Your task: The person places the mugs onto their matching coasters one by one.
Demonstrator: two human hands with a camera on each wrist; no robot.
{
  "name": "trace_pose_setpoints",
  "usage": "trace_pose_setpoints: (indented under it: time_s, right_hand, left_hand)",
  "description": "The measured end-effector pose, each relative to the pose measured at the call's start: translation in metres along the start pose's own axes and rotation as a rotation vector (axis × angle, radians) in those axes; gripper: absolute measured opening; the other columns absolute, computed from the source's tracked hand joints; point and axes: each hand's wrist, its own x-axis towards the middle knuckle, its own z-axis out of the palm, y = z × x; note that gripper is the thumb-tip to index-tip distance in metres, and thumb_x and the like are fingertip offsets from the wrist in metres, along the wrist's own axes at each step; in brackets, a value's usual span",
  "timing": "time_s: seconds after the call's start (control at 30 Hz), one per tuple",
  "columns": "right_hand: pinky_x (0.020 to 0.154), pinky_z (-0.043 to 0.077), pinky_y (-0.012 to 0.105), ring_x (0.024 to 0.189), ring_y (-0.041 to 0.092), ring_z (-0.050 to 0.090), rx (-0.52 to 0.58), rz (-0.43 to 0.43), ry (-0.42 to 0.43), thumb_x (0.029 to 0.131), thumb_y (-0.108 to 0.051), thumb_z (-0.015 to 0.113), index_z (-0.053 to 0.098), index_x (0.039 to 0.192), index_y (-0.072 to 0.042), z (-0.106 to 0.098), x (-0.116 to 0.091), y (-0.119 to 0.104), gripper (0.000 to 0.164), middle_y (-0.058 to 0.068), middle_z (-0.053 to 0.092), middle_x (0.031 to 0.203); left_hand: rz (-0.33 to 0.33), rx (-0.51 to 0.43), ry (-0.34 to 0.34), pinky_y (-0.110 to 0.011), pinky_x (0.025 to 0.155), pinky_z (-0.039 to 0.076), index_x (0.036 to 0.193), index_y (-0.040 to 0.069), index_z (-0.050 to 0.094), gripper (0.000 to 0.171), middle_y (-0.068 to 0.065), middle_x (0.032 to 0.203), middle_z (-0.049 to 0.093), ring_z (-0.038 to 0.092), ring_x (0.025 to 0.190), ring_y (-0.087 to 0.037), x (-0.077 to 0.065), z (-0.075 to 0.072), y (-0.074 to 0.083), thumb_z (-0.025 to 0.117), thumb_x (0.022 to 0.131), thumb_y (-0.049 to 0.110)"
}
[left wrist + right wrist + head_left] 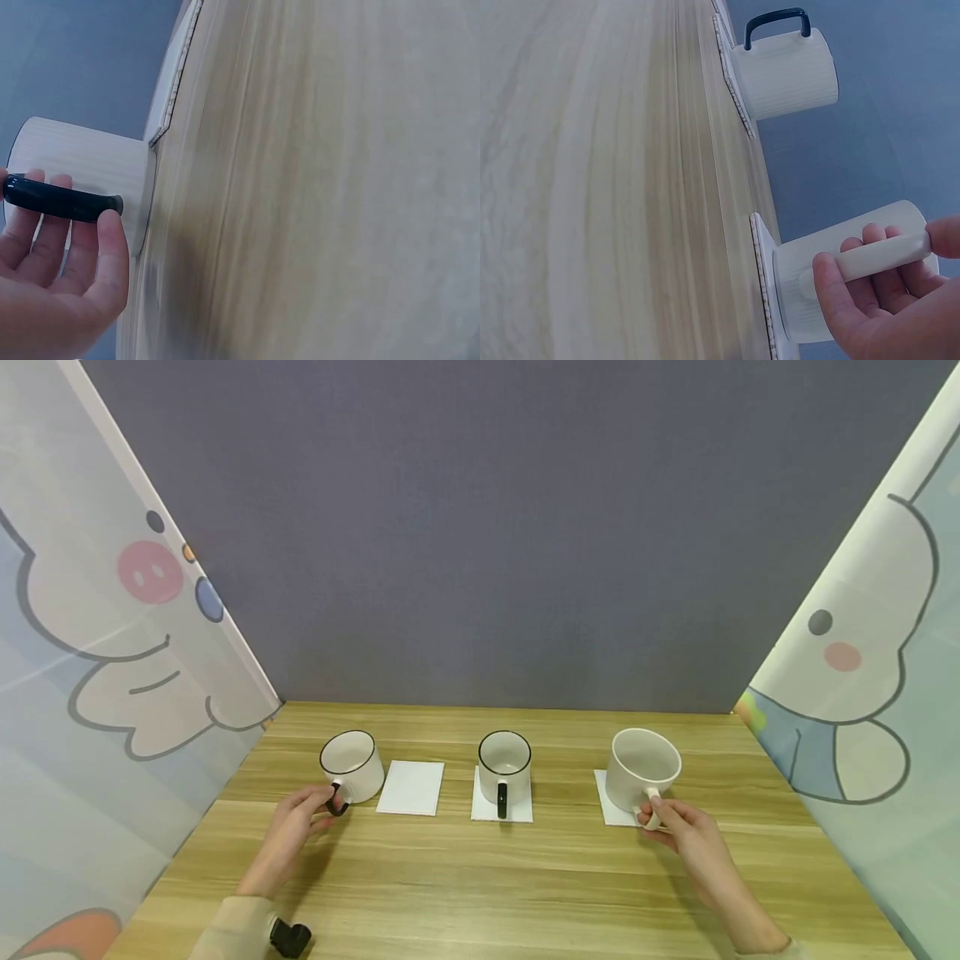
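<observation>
My left hand (296,818) holds the black handle (60,199) of a white mug with a black rim (351,764). This mug stands upright on the wood table, just left of a square white coaster (411,787). On the right, my right hand (693,839) grips the white handle (881,256) of an all-white mug (641,764). Its base is over the right coaster (611,806); whether it rests fully on it I cannot tell. Between the hands, a second black-rimmed mug (504,764) sits on the middle coaster (483,810), its black handle toward me.
The wood table (480,885) runs back to a grey-blue panel (510,543). Cartoon-printed side panels (120,610) flank it left and right. A small black device (290,937) is on the left sleeve.
</observation>
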Motion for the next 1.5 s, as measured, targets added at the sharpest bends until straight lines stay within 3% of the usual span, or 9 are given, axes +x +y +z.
trace_pose_setpoints:
  time_s: [0.33,0.57,0.73,0.8,0.87,1.03,1.13,1.27,1.5]
  right_hand:
    - [0.085,0.059,0.031,0.094,0.009,0.063,-0.058,-0.002,-0.003,0.109,-0.026,0.049,0.063,0.111,0.016,0.000,-0.002,-0.003,0.044,0.009,0.066,0.102]
    - [0.081,0.057,0.025,0.089,0.006,0.067,-0.272,-0.006,0.045,0.109,-0.028,0.050,0.061,0.121,0.017,-0.006,-0.004,-0.009,0.048,0.021,0.067,0.115]
    - [0.073,0.056,0.029,0.097,0.028,0.069,-0.499,-0.057,0.112,0.108,-0.038,0.047,0.060,0.128,0.012,-0.012,-0.008,-0.019,0.056,0.027,0.068,0.116]
    - [0.071,0.053,0.027,0.102,0.038,0.067,-0.554,-0.104,0.158,0.108,-0.039,0.048,0.063,0.126,0.010,-0.013,-0.011,-0.023,0.054,0.029,0.067,0.119]
    - [0.069,0.050,0.022,0.101,0.036,0.066,-0.573,-0.163,0.202,0.107,-0.037,0.051,0.065,0.124,0.008,-0.011,-0.014,-0.028,0.050,0.029,0.066,0.119]
    - [0.071,0.045,0.010,0.090,-0.002,0.058,-0.592,-0.388,0.293,0.102,-0.021,0.063,0.072,0.109,0.002,0.001,-0.018,-0.042,0.025,0.017,0.070,0.108]
    - [0.076,0.043,0.009,0.088,-0.012,0.052,-0.591,-0.531,0.303,0.097,-0.011,0.068,0.073,0.101,0.000,0.011,-0.019,-0.049,0.013,0.010,0.070,0.101]
    - [0.082,0.043,0.011,0.091,-0.008,0.054,-0.546,-0.654,0.281,0.092,-0.002,0.071,0.073,0.098,-0.001,0.023,-0.017,-0.056,0.006,0.007,0.069,0.099]
    - [0.086,0.041,0.013,0.096,-0.002,0.055,-0.499,-0.763,0.228,0.089,0.004,0.072,0.074,0.099,-0.003,0.038,-0.016,-0.068,0.013,0.006,0.070,0.100]
  left_hand:
    - [0.019,0.002,-0.002,-0.033,0.085,0.057,0.106,-0.011,0.063,0.036,-0.005,0.096,0.065,0.063,0.094,-0.012,0.000,0.002,0.001,0.050,0.108,0.022]
    - [0.007,0.026,0.017,-0.033,0.085,0.057,0.101,-0.010,0.065,0.036,-0.006,0.095,0.064,0.062,0.094,-0.012,0.001,0.004,0.003,0.050,0.108,0.022]
    - [-0.003,0.028,0.025,-0.033,0.085,0.056,0.098,-0.007,0.066,0.035,-0.006,0.094,0.064,0.063,0.094,-0.012,0.001,0.004,0.003,0.050,0.108,0.023]
    - [-0.003,0.024,0.029,-0.032,0.085,0.056,0.098,-0.007,0.066,0.035,-0.004,0.092,0.064,0.063,0.093,-0.012,0.001,0.004,0.002,0.050,0.108,0.023]
    - [0.001,0.020,0.032,-0.032,0.084,0.056,0.098,-0.008,0.066,0.036,-0.004,0.091,0.064,0.063,0.093,-0.012,0.002,0.005,0.001,0.050,0.108,0.023]
    - [0.008,0.014,0.035,-0.032,0.084,0.056,0.098,-0.009,0.065,0.037,-0.004,0.091,0.064,0.063,0.093,-0.012,0.003,0.006,-0.001,0.050,0.108,0.024]
    - [0.009,0.007,0.035,-0.032,0.084,0.057,0.098,-0.009,0.064,0.037,-0.003,0.090,0.063,0.063,0.092,-0.012,0.003,0.005,-0.001,0.050,0.108,0.024]
    - [0.005,0.009,0.038,-0.032,0.084,0.057,0.098,-0.008,0.065,0.038,-0.003,0.090,0.064,0.062,0.093,-0.012,0.003,0.003,-0.001,0.051,0.108,0.026]
    - [0.005,0.014,0.034,-0.032,0.084,0.057,0.098,-0.010,0.066,0.039,-0.003,0.090,0.064,0.063,0.091,-0.012,0.005,0.005,-0.001,0.052,0.107,0.026]
